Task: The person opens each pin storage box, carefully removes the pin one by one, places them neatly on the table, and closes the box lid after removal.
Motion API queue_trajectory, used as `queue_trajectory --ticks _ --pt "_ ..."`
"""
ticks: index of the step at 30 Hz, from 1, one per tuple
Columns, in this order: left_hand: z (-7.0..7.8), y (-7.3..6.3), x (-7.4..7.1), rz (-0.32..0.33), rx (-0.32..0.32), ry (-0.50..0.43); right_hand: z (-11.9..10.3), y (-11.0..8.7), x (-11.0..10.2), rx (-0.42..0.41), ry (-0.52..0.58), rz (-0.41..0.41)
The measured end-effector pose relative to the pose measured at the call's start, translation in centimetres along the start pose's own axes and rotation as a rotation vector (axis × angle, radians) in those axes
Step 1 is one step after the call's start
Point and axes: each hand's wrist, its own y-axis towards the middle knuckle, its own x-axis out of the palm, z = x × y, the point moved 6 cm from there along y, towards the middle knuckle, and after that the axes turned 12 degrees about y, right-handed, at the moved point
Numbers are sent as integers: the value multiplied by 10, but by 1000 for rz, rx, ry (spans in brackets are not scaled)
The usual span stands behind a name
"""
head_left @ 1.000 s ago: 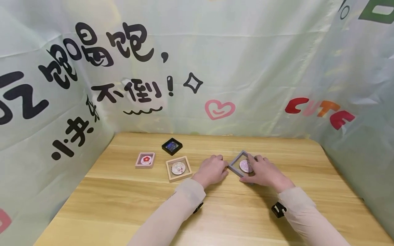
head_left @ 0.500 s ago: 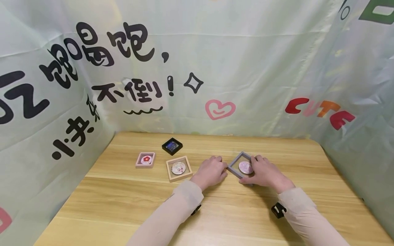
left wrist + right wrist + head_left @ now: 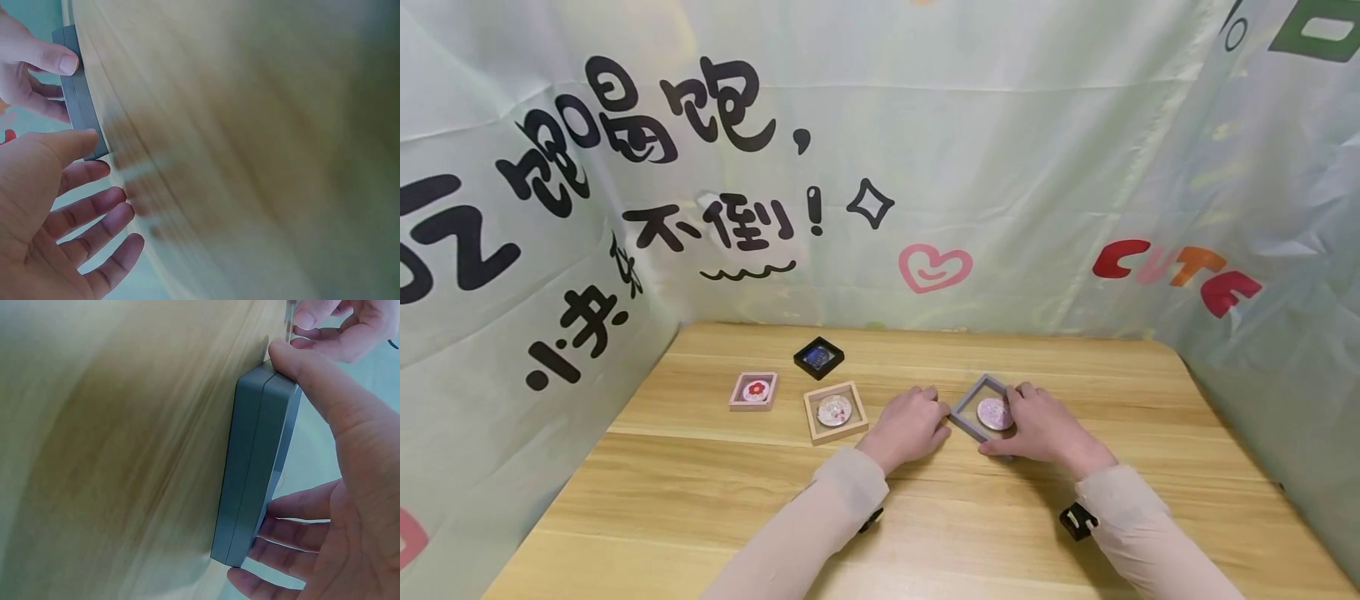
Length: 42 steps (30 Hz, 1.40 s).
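A grey square display frame (image 3: 968,424), turned like a diamond, lies on the table with a round pinkish badge (image 3: 992,412) behind its clear film. My right hand (image 3: 1042,425) grips its right side, thumb on the near corner and fingers curled at the far right edge. In the right wrist view, that thumb and the fingers (image 3: 294,534) span the frame's grey side (image 3: 253,465). My left hand (image 3: 908,425) is at the left corner. Its thumb and index finger pinch that corner in the left wrist view, while the other fingers (image 3: 103,231) spread loosely.
On the wooden table (image 3: 700,500), left of my hands, lie a beige frame (image 3: 812,421) with a round badge, a pink frame (image 3: 752,407) with a flower badge, and a black frame (image 3: 805,364). Printed cloth (image 3: 1030,167) surrounds the table's back and sides.
The grey frame has slid slightly left and towards me. Both hands have moved a little with it, and my right fingers have drawn back, leaving more of the badge visible.
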Motion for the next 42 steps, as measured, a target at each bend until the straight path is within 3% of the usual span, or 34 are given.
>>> queue_trajectory --ticks 7,24,42 --pt "2 -6 -3 14 14 -5 -5 -3 3 -24 0 11" --pt "12 -25 -14 -6 56 118 -17 -11 10 -36 23 -1" --pt "10 -42 -16 26 61 115 -32 -18 14 -98 43 5"
